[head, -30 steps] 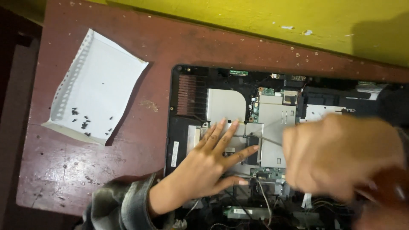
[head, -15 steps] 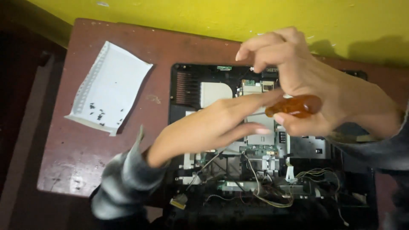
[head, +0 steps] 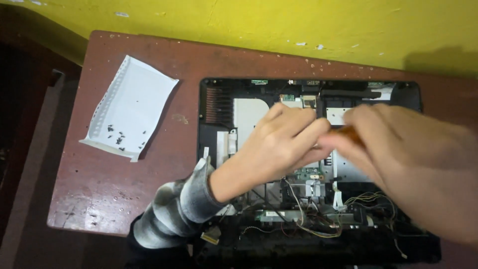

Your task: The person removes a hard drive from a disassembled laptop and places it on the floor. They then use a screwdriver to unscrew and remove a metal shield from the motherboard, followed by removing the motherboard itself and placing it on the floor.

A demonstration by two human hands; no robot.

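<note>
We have the opened laptop chassis [head: 239,114] flat on the counter [head: 164,164]. Left hand [head: 279,144] lies over its bare board, fingers loosely curled, gripping nothing we can see. Right hand [head: 408,159], blurred, has fingers closed on the amber screwdriver handle [head: 351,133] above the chassis centre. Board likely fragile, cables soft; we'd hold it by the stiff frame edges. Paper with small screws [head: 129,114] lies left of the chassis.
</note>
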